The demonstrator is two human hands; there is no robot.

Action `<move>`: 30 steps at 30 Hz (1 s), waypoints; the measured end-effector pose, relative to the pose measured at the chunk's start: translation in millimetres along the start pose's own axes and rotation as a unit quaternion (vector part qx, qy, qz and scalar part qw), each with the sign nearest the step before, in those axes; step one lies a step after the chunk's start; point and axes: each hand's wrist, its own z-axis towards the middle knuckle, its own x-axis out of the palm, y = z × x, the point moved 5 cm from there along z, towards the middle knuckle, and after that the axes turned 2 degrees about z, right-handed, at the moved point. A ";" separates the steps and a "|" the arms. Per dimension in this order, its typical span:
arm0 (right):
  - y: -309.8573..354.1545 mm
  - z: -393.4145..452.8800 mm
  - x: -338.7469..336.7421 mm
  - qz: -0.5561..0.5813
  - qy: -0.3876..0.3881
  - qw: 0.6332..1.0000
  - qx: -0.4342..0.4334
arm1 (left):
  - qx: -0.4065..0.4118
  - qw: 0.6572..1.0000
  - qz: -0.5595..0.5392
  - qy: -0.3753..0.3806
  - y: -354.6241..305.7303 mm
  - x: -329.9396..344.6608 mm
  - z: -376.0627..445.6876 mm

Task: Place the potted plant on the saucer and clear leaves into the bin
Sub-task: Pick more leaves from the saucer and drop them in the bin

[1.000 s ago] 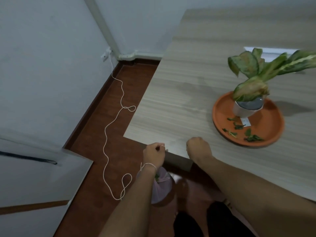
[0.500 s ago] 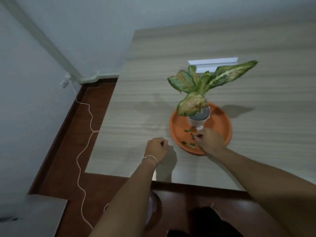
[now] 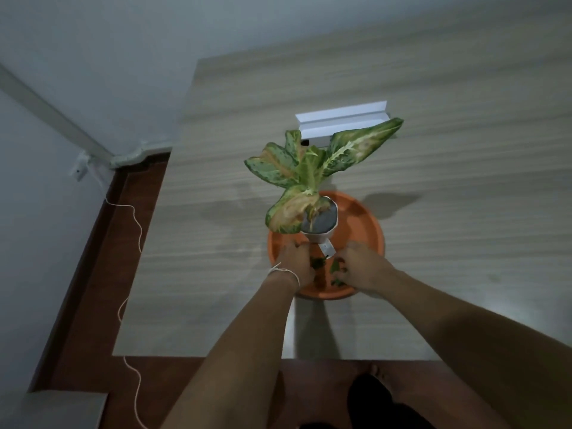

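Both hands (image 3: 328, 267) inside saucer (image 3: 368, 224) rim

On the pale wood-grain desk (image 3: 433, 212), a white potted plant (image 3: 318, 224) stands in the round orange saucer (image 3: 365, 224). Both hands, left (image 3: 295, 266) and right (image 3: 363, 267), reach into the saucer at small green leaf pieces (image 3: 317, 263).

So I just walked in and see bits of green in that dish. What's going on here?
A person is clearing leaf scraps out of the orange saucer on the table. The potted plant already stands in the saucer. The left hand and right hand are both down among the scraps at its near side. No bin is in view.
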 end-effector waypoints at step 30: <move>15.4 17.5 6.6 -0.019 -0.009 1.000 -0.021 | 0.116 0.989 0.049 0.074 -21.1 1.8 -8.8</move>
